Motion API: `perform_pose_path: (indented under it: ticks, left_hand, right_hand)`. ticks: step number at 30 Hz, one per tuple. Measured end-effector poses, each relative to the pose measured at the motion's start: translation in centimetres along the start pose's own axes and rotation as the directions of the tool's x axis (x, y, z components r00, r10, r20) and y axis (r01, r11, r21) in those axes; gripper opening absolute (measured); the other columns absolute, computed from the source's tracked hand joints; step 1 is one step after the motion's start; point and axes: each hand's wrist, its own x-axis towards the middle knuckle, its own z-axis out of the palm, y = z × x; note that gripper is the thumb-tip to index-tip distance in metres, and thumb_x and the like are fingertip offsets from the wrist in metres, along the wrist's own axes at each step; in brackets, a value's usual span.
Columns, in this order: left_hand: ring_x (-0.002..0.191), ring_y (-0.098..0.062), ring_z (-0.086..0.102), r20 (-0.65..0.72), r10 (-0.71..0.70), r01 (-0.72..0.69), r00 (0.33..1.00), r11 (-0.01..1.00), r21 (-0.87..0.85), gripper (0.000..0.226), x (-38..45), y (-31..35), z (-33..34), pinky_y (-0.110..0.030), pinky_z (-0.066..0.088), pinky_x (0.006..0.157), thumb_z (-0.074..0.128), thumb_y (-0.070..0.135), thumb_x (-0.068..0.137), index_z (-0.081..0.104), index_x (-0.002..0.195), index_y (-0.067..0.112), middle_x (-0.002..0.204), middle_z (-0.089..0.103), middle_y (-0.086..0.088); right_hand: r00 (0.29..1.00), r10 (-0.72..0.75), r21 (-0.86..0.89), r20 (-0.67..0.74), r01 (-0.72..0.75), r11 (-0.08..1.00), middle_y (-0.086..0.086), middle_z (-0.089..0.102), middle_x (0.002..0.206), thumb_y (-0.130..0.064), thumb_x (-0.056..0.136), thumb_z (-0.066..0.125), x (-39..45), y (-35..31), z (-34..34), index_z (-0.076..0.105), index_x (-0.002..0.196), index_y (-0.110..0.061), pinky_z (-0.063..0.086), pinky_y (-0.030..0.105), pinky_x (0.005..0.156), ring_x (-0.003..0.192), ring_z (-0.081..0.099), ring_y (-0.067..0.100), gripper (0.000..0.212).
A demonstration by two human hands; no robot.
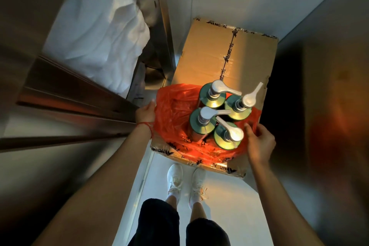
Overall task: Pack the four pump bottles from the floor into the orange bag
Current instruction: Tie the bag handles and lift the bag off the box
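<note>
Bottles, four, green with white pump heads: far-left [213,98], far-right [238,110], near-left [201,124], near-right [227,138], standing upright in a tight cluster inside the orange bag [171,118]. Bag lies open on a taped cardboard box [209,54], at its near end. Left hand [145,114] grips the bag's left rim, fingers curled round the plastic; red string at the wrist. Right hand [259,142] pinches the bag's right rim just beside the near-right bottle. Box stands on a pale floor [229,195]; white shoes [185,181] near its front edge; white cloth [99,26] heaped well to the left
</note>
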Motion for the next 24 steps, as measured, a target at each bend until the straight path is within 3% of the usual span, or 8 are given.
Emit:
perform_pose_path:
  ticks: [2,4,6,9,12,17,20,24]
  left_hand:
    - [0.065,-0.017,0.054,0.005,-0.03,0.03,1.0,0.999,-0.042,0.025,-0.3,0.0,-0.1,-0.03,0.043,0.072,0.058,0.021,0.086,0.06,0.062,0.014,0.066,0.059,-0.003]
    - [0.077,-0.018,0.059,0.03,-0.046,0.049,0.998,0.995,-0.084,0.01,-0.7,-0.1,-0.2,-0.032,0.047,0.078,0.064,0.013,0.081,0.067,0.087,0.006,0.086,0.066,-0.006]
    - [0.088,-0.021,0.059,0.041,-0.062,0.066,0.997,0.992,-0.11,0.025,-0.9,-0.1,-0.2,-0.035,0.049,0.084,0.066,0.01,0.079,0.065,0.103,0.007,0.099,0.065,-0.006]
    - [0.097,-0.03,0.061,0.034,-0.063,0.068,0.997,0.982,-0.178,0.022,-1.5,-0.1,-0.3,-0.046,0.047,0.092,0.068,0.007,0.076,0.068,0.098,0.011,0.104,0.067,-0.011]
    - [0.089,-0.024,0.064,0.026,-0.017,0.022,1.0,0.977,-0.213,0.022,-2.2,0.0,-0.7,-0.042,0.052,0.084,0.068,0.005,0.074,0.068,0.095,0.011,0.101,0.068,-0.011]
    - [0.063,-0.006,0.064,-0.015,0.14,-0.137,0.99,0.937,-0.32,0.023,-4.0,1.5,-1.5,-0.016,0.053,0.058,0.068,-0.001,0.073,0.066,0.095,0.003,0.076,0.068,-0.002]
    - [0.058,-0.006,0.067,0.008,0.193,-0.169,0.981,0.882,-0.44,0.016,-5.6,3.2,-2.0,-0.013,0.052,0.054,0.065,-0.006,0.074,0.066,0.082,0.008,0.059,0.07,0.005]
    - [0.06,-0.008,0.068,0.05,0.313,-0.243,0.948,0.819,-0.519,0.017,-8.4,5.8,-2.7,-0.014,0.053,0.056,0.063,-0.008,0.076,0.065,0.079,0.008,0.058,0.072,0.005]
  right_hand:
    - [1.0,-0.002,0.025,-0.009,0.002,1.0,0.007,0.067,0.08,-0.018,0.084,0.063,-0.1,-0.2,-0.1,0.069,0.089,-0.009,0.041,0.025,0.068,0.072,0.056,0.012,0.012]
    - [1.0,-0.011,0.041,-0.014,0.011,0.999,0.001,0.065,0.078,-0.017,0.084,0.063,-0.3,-0.5,-0.3,0.07,0.091,-0.01,0.041,0.022,0.067,0.074,0.057,0.011,0.012]
    - [1.0,-0.014,0.048,-0.017,0.015,0.999,-0.001,0.064,0.077,-0.016,0.083,0.064,-0.4,-0.7,-0.5,0.071,0.092,-0.009,0.041,0.022,0.068,0.078,0.06,0.016,0.013]
    - [0.999,-0.02,0.065,-0.028,0.022,0.998,0.006,0.065,0.077,-0.016,0.083,0.064,-0.7,-1.0,-0.7,0.07,0.087,-0.007,0.043,0.028,0.071,0.084,0.064,0.03,0.012]
    - [0.999,0.004,0.089,-0.037,-0.001,0.996,0.015,0.069,0.086,-0.017,0.084,0.064,-1.0,-1.5,-0.9,0.07,0.088,-0.007,0.043,0.028,0.074,0.081,0.064,0.03,0.012]
    - [0.998,0.037,0.194,-0.042,-0.028,0.981,0.003,0.068,0.083,-0.021,0.084,0.064,-1.9,-2.8,-1.8,0.067,0.084,-0.024,0.045,0.023,0.072,0.074,0.061,0.01,0.004]
    - [0.997,0.056,0.268,-0.055,-0.039,0.963,0.003,0.069,0.082,-0.022,0.084,0.064,-2.5,-3.7,-2.9,0.07,0.086,-0.018,0.048,0.016,0.065,0.073,0.062,0.006,0.008]
    - [0.995,0.04,0.404,-0.092,0.0,0.915,-0.009,0.071,0.065,-0.016,0.084,0.063,-3.4,-6.2,-4.6,0.071,0.091,-0.003,0.049,0.01,0.065,0.065,0.064,-0.001,0.016]
